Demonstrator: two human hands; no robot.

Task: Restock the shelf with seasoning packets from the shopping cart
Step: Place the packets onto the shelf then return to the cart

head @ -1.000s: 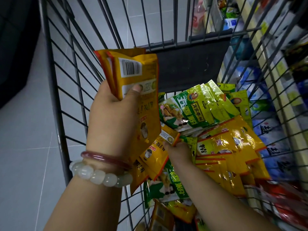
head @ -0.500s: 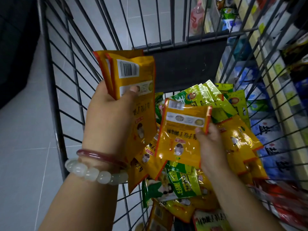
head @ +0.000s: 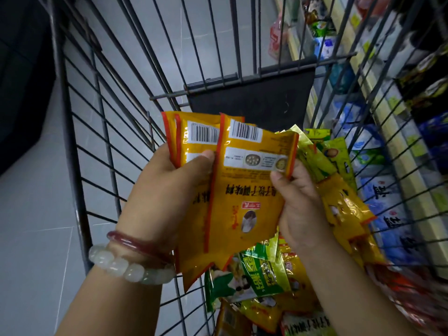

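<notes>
Foil glints on a flat yellow seasoning packet [head: 244, 190] pinched at its right edge by the right hand [head: 300, 204], overlapping the stack of yellow packets [head: 191, 141] clamped under the left hand [head: 167, 190] thumb. Below, glossy green and yellow packets [head: 257, 280] heap inside the wire shopping cart [head: 80, 180]. Beyond its bars runs the shelf [head: 388, 132].

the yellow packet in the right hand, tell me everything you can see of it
The yellow packet is a flat, glossy foil-like pouch with orange-red edge seams, seen upside down. It bears a white barcode label, a white panel with two round food pictures, dark printed characters, a small red logo and a figure. The right hand pinches its right edge, crumpling that corner. It is held above the shopping cart, overlapping the yellow packets gripped in the left hand.
</notes>
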